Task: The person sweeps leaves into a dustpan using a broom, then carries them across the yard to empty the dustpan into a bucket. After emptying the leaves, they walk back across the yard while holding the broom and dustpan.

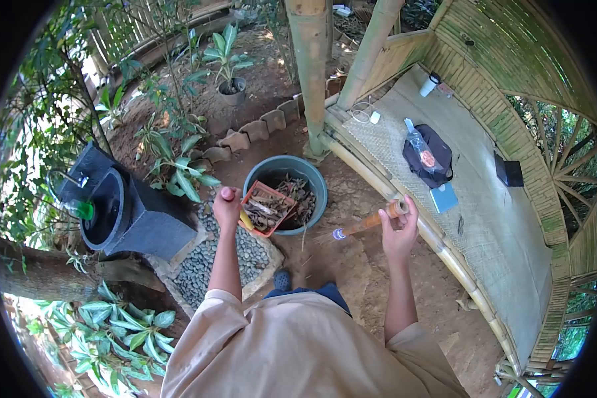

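Observation:
My left hand (227, 211) is closed at the near left of a grey-green tub, round what looks like the yellow handle of an orange dustpan (290, 221). Dry leaves fill the dustpan, which sits over the rim of the tub (320, 188). More dry brown leaves lie inside the tub. My right hand (398, 232) grips a broom (366, 223) near the top of its bamboo handle. A blue-and-white band wraps the handle's lower end, and thin bristles, hard to make out, stretch left from there.
At left stands a dark stone basin (146, 212) beside a pebble bed (225, 255). A bamboo post (310, 73) rises behind the tub. Along the right, a raised bamboo platform (484, 219) carries a dark bag (428, 156), a blue notebook (444, 198) and a tumbler (430, 84).

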### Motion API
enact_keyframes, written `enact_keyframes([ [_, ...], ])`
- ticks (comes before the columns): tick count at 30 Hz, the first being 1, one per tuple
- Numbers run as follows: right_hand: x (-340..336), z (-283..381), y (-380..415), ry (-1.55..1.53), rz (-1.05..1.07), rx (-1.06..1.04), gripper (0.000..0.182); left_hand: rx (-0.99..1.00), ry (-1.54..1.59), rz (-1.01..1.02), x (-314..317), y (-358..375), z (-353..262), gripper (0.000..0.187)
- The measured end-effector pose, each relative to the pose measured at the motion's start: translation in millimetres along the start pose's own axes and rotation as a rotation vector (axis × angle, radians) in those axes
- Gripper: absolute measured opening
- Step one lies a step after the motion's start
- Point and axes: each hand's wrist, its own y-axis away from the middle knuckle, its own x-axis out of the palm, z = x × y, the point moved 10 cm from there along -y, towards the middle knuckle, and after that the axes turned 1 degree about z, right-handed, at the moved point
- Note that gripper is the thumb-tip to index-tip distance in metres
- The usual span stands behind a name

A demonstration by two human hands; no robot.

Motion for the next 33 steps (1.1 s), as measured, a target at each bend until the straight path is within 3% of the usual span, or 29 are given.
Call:
enact_keyframes([
  [4, 6.8, -12.8, -15.0, -0.033, 0.021, 0.023, 0.059, 0.064, -0.065, 0.117, 38.6, -15.4, -25.9, 0.018],
  [12, 12.1, -14.2, -21.5, 0.030, 0.072, 0.017, 0.058, 0.432, -0.212, 0.352, 81.9, -20.2, -128.7, 0.019],
  [15, 9.9, -12.4, -23.6, 0.018, 0.077, 0.014, 0.057, 0.613, -0.130, 0.456, 90.5, -9.8, -156.9, 0.020],
  [16, 9.8, -12.2, -24.1, 0.017, 0.078, 0.009, 0.057, 0.596, -0.183, 0.583, 102.0, -9.2, -153.6, 0.019],
  [19, 9.6, -13.8, -22.9, 0.040, 0.082, -0.012, 0.056, 0.629, -0.201, 0.695, 110.2, -1.3, -168.4, 0.018],
  [28, 16.9, 7.8, -25.4, 0.133, 0.062, -0.120, 0.054, 1.015, -0.252, 0.916, 120.7, 29.7, -190.6, 0.016],
  [33, 18.3, 10.7, -23.6, 0.107, 0.035, -0.135, 0.054, 1.100, -0.271, 0.976, 112.4, 48.7, -187.8, 0.017],
])
